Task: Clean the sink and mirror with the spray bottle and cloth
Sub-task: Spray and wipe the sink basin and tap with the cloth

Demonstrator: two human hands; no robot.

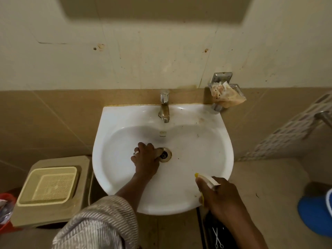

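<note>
A white wall-hung sink (pixel 206 141) fills the middle of the head view, with brown specks on its right side. My left hand (pixel 145 160) is down in the bowl, closed on a small beige cloth (pixel 159 152) pressed against the left edge of the metal drain (pixel 166 155). At the sink's front right rim, my right hand (pixel 222 196) grips a spray bottle (pixel 209 181) with a white head and yellow nozzle pointing into the bowl; its dark body hangs below the rim. The bottom edge of the mirror (pixel 152 9) shows at the top, dark and blurred.
A chrome tap (pixel 164 105) stands at the sink's back centre. A wall soap holder (pixel 224 90) holds a crumpled stained wrapper. Left of the sink, a beige basket (pixel 48 185) rests on a stool. A blue bucket (pixel 316 212) sits on the floor at right.
</note>
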